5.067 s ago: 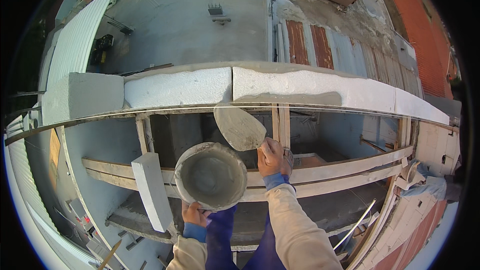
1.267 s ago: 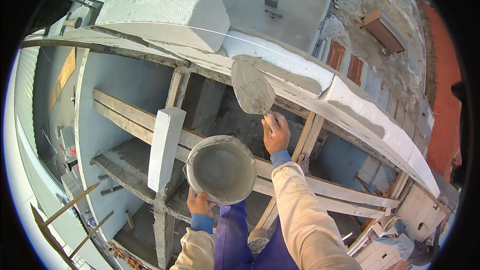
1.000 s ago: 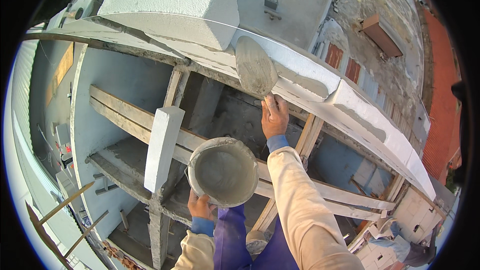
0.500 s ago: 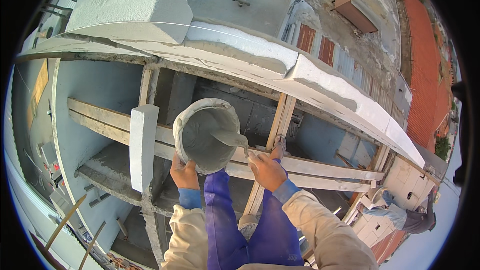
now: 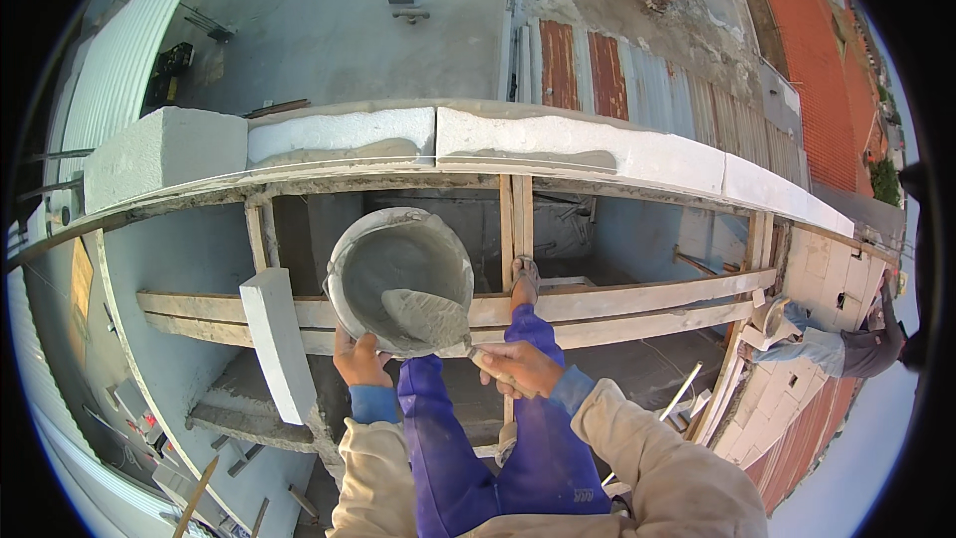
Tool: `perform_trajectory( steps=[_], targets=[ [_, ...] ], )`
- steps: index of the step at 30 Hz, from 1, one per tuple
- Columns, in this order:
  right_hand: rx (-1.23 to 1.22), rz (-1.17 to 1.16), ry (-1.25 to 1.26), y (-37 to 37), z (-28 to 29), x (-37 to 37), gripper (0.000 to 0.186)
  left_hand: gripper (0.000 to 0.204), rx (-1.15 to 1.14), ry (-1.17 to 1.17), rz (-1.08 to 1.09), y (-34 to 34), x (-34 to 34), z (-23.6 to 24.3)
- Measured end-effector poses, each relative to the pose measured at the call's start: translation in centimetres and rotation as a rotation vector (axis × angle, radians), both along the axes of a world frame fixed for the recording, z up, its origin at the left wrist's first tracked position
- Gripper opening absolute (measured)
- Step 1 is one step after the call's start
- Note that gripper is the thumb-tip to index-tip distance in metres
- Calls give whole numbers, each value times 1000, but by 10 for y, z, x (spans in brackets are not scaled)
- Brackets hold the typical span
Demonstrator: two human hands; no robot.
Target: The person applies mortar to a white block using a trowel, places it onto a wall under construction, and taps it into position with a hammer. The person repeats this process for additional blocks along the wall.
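A round bucket (image 5: 454, 257) with a mortar-crusted rim holds wet grey mortar (image 5: 376, 269). My left hand (image 5: 360, 361) is closed on the bucket's near-left rim. My right hand (image 5: 523, 369) grips the handle of a trowel (image 5: 426, 317), whose mortar-coated blade lies over the near side of the bucket's mouth. Left of the bucket, a white block (image 5: 277, 349) rests across the planks. Beyond the bucket runs a wall of white blocks (image 5: 677, 154), with grey mortar smeared along part of it.
Two long wooden planks (image 5: 637, 301) cross over open rooms below, and a cross-beam (image 5: 516, 209) carries my foot. A taut string runs along the wall, past a larger block (image 5: 164, 159) at its left. Another person (image 5: 817, 344) is bent over at the right.
The view has turned, so the wall lies more level. The trowel blade has moved toward the near side of the bucket, and my right hand is lower. The left hand stays at the rim.
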State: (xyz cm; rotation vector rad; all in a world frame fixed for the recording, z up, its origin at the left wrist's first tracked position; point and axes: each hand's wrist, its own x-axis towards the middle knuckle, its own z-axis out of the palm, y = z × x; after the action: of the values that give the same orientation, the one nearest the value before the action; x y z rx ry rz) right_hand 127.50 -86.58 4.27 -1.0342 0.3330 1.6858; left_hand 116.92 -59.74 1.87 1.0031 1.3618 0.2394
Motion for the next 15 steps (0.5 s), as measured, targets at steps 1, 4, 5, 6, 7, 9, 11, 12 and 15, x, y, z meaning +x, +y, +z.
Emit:
perform_trajectory(
  steps=[1, 4, 5, 6, 7, 9, 11, 12, 15],
  targets=[
    [29, -55, 11, -10, 0, -1, 49, 63, -42, -19, 9, -6, 3, -1],
    [147, -361, 227, -45, -4, -5, 49, 64, -142, -21, 6, -20, 12, -3],
    [177, -415, 235, -58, -5, -7, 50, 65, -171, -7, 0, -25, 14, -2],
    [216, -486, 229, -71, -6, -7, 50, 65, -190, -1, -21, -30, 18, -2],
    [263, -558, 215, -83, -9, -5, 51, 66, -207, 4, -37, -34, 21, -1],
    [279, -675, -3, -108, -17, 3, 57, 66, -231, 30, -56, -46, 28, 0],
    [228, -750, -276, -128, -29, 16, 60, 65, -242, 55, -68, -57, 33, -2],
    [167, -765, -439, -137, -40, 28, 59, 66, -250, 67, -77, -63, 35, -4],
    [-189, -809, -991, -148, -82, 67, 50, 69, -248, 77, -134, -78, 38, -16]
  ],
)
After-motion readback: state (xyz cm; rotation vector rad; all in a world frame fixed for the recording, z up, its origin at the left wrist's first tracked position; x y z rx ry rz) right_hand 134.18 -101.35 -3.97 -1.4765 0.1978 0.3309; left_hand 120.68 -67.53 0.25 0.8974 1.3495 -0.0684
